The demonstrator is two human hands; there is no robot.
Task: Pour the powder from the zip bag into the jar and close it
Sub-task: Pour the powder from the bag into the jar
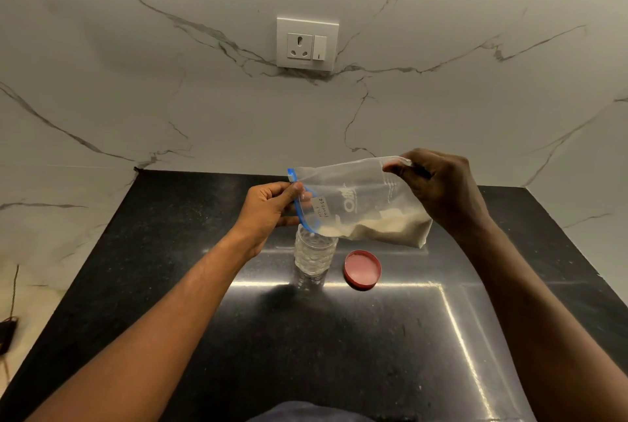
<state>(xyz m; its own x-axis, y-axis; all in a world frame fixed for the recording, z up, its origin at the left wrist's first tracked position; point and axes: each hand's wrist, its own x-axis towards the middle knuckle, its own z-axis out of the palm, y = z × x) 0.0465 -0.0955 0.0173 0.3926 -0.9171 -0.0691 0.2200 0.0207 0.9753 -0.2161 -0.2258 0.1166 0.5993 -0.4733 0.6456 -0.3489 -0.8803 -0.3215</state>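
Observation:
A clear zip bag (pixel 356 197) with a blue zip strip and a handwritten label lies on its side in the air, pale powder (pixel 384 224) pooled along its lower edge. My left hand (pixel 268 211) pinches the zip end, whose lowest corner sits right over the mouth of the clear dimpled jar (pixel 314 257). My right hand (pixel 438 190) grips the bag's bottom end, held higher. The jar stands upright on the black counter (pixel 170 251) and is uncapped. Its red lid (pixel 362 268) lies flat on the counter just to the right of the jar.
A marble wall rises behind the counter, with a white socket and switch plate (pixel 307 43) above the bag. A dark object with a cord (pixel 8 330) lies on the pale surface at the far left.

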